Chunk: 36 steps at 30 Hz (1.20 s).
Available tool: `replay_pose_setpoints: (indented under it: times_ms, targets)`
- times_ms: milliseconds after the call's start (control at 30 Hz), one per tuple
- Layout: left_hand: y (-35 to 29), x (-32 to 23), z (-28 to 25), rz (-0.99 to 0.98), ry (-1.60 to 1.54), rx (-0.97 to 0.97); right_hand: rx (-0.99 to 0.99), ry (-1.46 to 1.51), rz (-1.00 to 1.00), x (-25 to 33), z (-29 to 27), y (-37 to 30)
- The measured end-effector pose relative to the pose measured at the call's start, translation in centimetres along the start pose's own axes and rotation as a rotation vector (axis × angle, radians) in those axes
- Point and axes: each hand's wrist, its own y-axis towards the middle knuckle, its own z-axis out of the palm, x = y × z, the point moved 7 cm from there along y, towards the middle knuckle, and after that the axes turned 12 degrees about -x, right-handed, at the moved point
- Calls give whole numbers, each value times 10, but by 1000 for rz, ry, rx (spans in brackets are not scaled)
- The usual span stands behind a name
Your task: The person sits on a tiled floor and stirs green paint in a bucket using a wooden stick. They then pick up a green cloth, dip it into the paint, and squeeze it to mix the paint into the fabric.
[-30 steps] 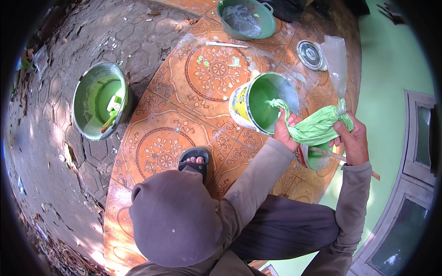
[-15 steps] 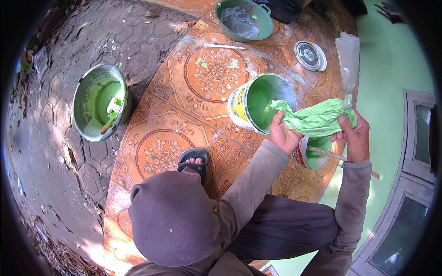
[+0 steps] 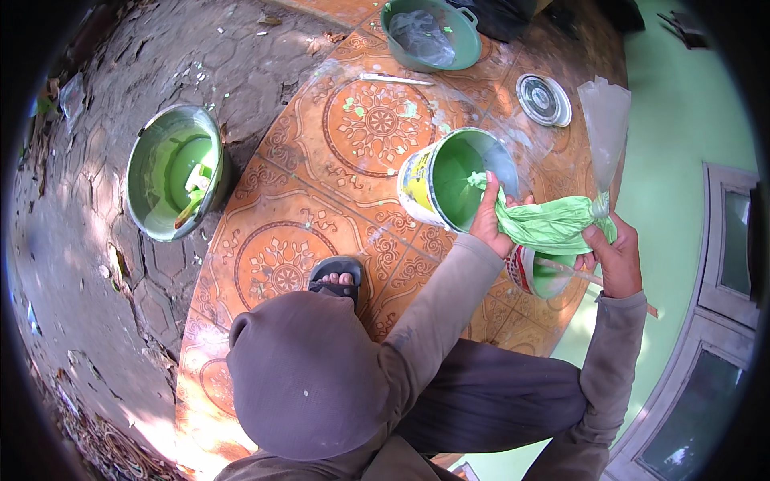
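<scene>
The green bag [image 3: 549, 226] is up in the air between two hands, above the floor [image 3: 273, 208]. It is thin and full of wrinkles. The left hand [image 3: 492, 220] has it near one end, with the thumb on one side and the fingers on the other. The little tip of that end sticks out over the top of a white and yellow bucket [image 3: 419, 191], which has green paint [image 3: 459, 178] inside. The right hand [image 3: 619, 255] holds the other end, and its thumb and fingers pinch the bag tight. A cloudy clear piece of plastic [image 3: 603, 124] pokes up from that end.

Under the bag is a small red and white bucket [image 3: 523, 268], green inside, with a stick [image 3: 585, 277] lying across it. A round lid [image 3: 543, 100] is on the floor near the big bucket. Far to the left is a tub [image 3: 146, 215] with green paint and something white and green in it; I cannot tell what that is. At the top, a green basin [image 3: 459, 58] holds clear plastic [image 3: 423, 36].
</scene>
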Motion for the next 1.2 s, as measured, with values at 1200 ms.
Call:
replay_pose_setpoints:
  times_ms: [1200]
  targets:
    - [2, -1, 0, -36, -306, -5, -49, 13, -16, -4, -7, 6]
